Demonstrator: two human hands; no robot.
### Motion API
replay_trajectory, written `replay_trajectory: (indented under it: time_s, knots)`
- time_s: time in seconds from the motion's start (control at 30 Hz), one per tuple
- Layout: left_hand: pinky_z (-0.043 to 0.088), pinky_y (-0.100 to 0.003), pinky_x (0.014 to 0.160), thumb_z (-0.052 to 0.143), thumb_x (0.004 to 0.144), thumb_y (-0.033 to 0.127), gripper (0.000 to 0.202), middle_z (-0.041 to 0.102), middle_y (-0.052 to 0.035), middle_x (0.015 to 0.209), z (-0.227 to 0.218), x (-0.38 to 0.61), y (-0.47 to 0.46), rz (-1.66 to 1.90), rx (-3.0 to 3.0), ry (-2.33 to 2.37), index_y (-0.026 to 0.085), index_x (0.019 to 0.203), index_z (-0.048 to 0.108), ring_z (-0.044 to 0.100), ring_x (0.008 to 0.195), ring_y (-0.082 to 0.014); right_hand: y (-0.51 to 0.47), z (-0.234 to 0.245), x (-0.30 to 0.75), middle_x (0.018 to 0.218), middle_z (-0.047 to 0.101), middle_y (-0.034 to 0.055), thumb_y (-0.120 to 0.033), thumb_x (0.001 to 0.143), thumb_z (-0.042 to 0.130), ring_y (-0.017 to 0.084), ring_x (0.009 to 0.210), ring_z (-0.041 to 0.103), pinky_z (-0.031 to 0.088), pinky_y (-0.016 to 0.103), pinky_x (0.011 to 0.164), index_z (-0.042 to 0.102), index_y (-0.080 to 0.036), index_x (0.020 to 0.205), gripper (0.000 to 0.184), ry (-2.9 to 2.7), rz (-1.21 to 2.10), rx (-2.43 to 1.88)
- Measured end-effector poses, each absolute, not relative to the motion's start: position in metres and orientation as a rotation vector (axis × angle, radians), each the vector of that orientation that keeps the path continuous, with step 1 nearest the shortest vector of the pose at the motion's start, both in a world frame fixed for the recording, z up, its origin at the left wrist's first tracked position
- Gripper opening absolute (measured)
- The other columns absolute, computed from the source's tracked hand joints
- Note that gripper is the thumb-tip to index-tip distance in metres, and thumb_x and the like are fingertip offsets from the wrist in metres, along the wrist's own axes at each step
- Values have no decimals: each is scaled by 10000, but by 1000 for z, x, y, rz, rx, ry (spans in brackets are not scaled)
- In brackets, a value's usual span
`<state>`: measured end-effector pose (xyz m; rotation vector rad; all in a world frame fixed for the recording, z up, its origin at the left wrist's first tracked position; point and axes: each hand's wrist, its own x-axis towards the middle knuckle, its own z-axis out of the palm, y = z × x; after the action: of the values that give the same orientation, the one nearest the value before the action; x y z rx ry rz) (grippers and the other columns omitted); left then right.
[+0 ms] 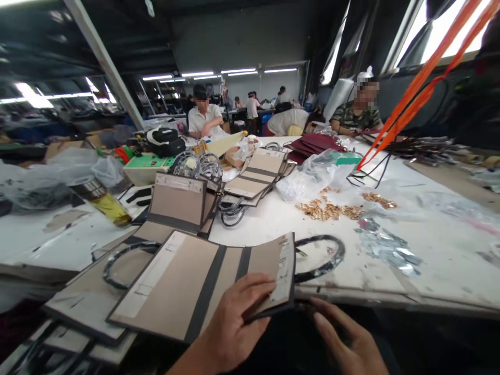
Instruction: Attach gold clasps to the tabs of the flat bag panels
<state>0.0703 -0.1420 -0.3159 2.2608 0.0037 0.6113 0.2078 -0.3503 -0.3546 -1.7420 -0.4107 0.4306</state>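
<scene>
A bag panel [197, 273], beige inside with dark strips and dark edging, lies unfolded across the table's front edge. My left hand [238, 315] grips its right end, fingers on top and thumb below. A dark, plastic-wrapped loop handle [339, 255] sticks out from that end. Just under the panel's right corner is my right hand [346, 333], its fingers bent together; whatever they pinch is hidden. Beneath the held panel, more bag panels [84, 299] are stacked, one with a wrapped handle [113, 268].
Gold metal pieces [332, 210] and silver metal plates [390, 250] lie on the white table [269, 229]. Farther back are more bag panels [255, 174], maroon pieces [314, 146] and a bottle of yellow liquid [105, 200]. Orange straps [414, 88] hang at right. Co-workers sit beyond.
</scene>
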Motion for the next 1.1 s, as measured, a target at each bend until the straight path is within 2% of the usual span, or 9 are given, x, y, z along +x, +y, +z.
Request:
replay_trajectory:
  time_s: [0.1,0.13,0.3,0.4,0.47,0.57,0.67,0.87,1.1]
  knots:
    - [511,-359,1114,629,1007,261,341,685,-89,1409,-299,55,-135,667,2051,213,281,1339,706,660,1282,-276,-322,-338,200,1033,784,72,-640,828,750,220,826,699,600,286,815,795,-252,1225,557,-580,273,-1636]
    - [520,-364,1103,647,1006,301,331,704,-92,1383,-294,51,-132,703,1952,294,266,1327,722,666,1274,-293,-313,-333,197,1057,780,70,-618,834,759,212,832,697,600,287,838,776,-258,1265,562,-621,260,-1594]
    - [605,-415,995,847,841,421,456,810,-103,1126,-266,34,-118,951,1307,602,189,1227,781,736,1146,-367,-267,-321,179,1164,775,80,-532,940,683,170,733,699,625,273,722,700,-239,1360,512,-763,355,-1383]
    - [620,-457,980,920,751,375,499,825,-95,1066,-251,26,-113,986,1088,614,198,1198,787,763,1088,-376,-235,-311,161,1287,743,92,-398,931,712,246,1052,755,637,333,929,696,-256,1332,426,-989,116,-1249]
    - [613,-479,1002,934,730,353,512,824,-99,1080,-244,20,-110,1000,1015,587,196,1194,786,762,1096,-381,-217,-299,148,1407,682,115,-290,920,716,278,1272,686,601,385,1046,597,-262,1439,533,-1111,-125,-1117]
    - [591,-513,1045,908,760,340,539,809,-120,1150,-234,10,-100,1028,942,555,165,1249,762,749,1132,-388,-202,-278,135,1511,600,134,-167,903,686,263,1377,619,578,390,1092,360,-270,1603,779,-1225,-302,-984]
    - [553,-521,1101,807,872,300,515,787,-140,1218,-228,-1,-90,982,905,518,141,1352,710,739,1166,-373,-197,-261,127,1546,569,140,-155,900,654,264,1350,642,602,371,1060,267,-268,1651,853,-1305,-290,-1001]
    - [422,-477,1234,577,1032,220,435,743,-131,1318,-232,-12,-78,854,750,367,165,1457,646,686,1269,-330,-197,-247,116,1618,496,149,-240,918,625,311,1194,737,665,432,943,381,-266,1610,735,-1415,-147,-1253]
    - [388,-429,1253,460,1074,210,457,756,-116,1290,-223,-6,-77,882,717,331,156,1509,589,697,1261,-283,-201,-236,115,1674,424,135,-240,907,609,300,1067,786,695,442,824,356,-293,1646,783,-1473,-208,-1394]
